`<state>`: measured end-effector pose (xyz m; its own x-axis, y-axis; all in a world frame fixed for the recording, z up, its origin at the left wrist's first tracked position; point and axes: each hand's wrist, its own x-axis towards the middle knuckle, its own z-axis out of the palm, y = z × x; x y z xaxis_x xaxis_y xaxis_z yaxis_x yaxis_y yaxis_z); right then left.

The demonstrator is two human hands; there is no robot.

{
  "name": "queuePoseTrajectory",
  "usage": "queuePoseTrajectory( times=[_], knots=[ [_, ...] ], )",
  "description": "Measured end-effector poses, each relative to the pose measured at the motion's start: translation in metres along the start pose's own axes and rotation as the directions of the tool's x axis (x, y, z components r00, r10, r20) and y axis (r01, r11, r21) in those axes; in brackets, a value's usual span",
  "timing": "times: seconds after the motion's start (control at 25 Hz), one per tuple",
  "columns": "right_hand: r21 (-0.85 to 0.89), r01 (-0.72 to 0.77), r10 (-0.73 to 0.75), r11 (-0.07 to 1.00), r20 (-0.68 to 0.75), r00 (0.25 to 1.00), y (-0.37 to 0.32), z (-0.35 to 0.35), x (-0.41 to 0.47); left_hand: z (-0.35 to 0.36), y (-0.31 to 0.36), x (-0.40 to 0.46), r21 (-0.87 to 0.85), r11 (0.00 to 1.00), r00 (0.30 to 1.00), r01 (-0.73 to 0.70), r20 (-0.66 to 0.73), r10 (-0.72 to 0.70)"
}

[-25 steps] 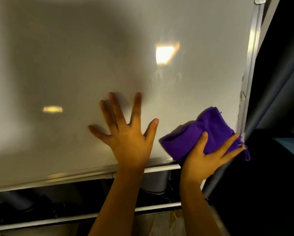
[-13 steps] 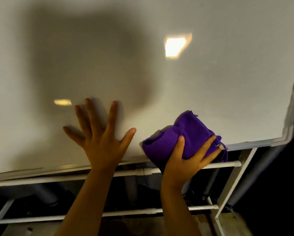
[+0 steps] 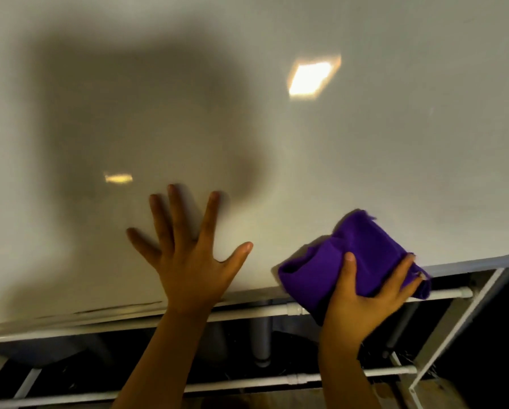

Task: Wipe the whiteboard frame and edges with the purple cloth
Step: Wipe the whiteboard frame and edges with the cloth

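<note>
A large whiteboard point(image 3: 365, 149) fills most of the head view, tilted so its bottom frame edge point(image 3: 477, 261) runs from lower left up to the right. My right hand point(image 3: 362, 302) grips a bunched purple cloth point(image 3: 356, 261) and presses it against the board's bottom edge, right of centre. My left hand point(image 3: 188, 255) lies flat on the board surface, fingers spread, just above the bottom frame. The board's right frame edge is out of view.
Below the board run white stand tubes point(image 3: 247, 314) and a lower crossbar point(image 3: 247, 385), with a slanted white brace point(image 3: 453, 329) at the right. Grey pipes point(image 3: 262, 340) hang behind in a dark space. Ceiling lights reflect on the board.
The cloth and my right hand slid from the board's right frame down and left along the bottom edge. The view shifted left and down; my left hand stays flat on the board.
</note>
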<state>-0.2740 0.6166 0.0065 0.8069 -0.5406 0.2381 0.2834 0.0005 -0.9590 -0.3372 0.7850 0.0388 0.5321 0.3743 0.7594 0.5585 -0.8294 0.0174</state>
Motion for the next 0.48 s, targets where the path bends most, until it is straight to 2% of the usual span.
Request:
queuePoseTrajectory(
  times=[0.16, 0.48],
  knots=[
    [0.044, -0.053, 0.055, 0.998, -0.041, 0.998, 0.000, 0.006, -0.012, -0.002, -0.015, -0.004, 0.024, 0.999, 0.999, -0.046, -0.016, 0.046],
    [0.096, -0.075, 0.077, 0.993, -0.019, 0.997, -0.013, 0.056, -0.123, -0.002, -0.144, -0.014, 0.093, 0.986, 0.989, -0.141, -0.036, 0.145]
  ],
)
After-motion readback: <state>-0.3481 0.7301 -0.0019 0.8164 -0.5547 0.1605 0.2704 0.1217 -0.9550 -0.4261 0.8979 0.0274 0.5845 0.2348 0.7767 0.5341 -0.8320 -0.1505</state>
